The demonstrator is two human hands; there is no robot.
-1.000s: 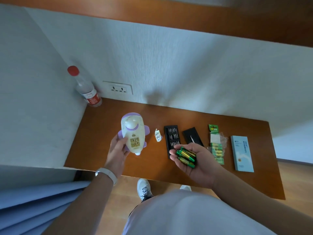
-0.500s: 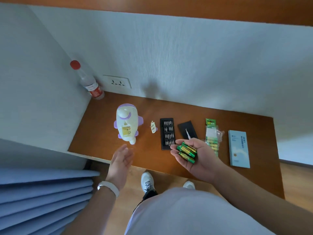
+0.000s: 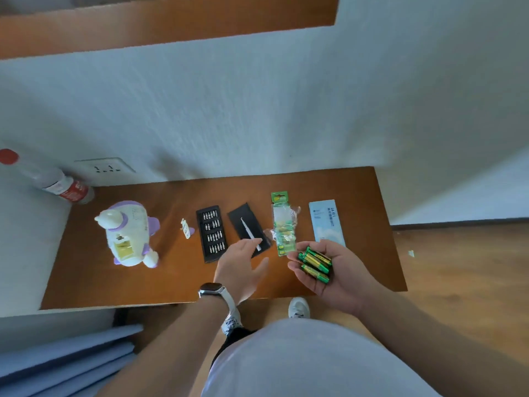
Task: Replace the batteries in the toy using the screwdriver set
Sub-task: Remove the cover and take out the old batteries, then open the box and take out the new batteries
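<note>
Brown wooden table (image 3: 100, 285) is carrying:
- White-and-purple plastic toy (image 3: 127, 233), lying at the left with its yellowish compartment facing up.
- Black rectangular screwdriver-bit tray (image 3: 212, 232), sitting mid-table.
- Black lid (image 3: 246, 224), lying just beside the tray.

Left hand (image 3: 240, 265) is hovering over the lid's near end, grip wide, fingers straight, holding nothing. Right hand (image 3: 340, 277) is cupping green-and-gold cylindrical batteries (image 3: 315, 263), grip curling around them, near the green battery pack (image 3: 283, 224).

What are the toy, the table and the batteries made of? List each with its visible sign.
The toy: looks like moulded plastic, glossy white and purple, rounded seamless shapes. The table: wood or wood-look laminate, smooth orange-brown with a soft sheen; cannot tell which. The batteries: presumably metal cells in shiny green-and-gold wrap.
</note>
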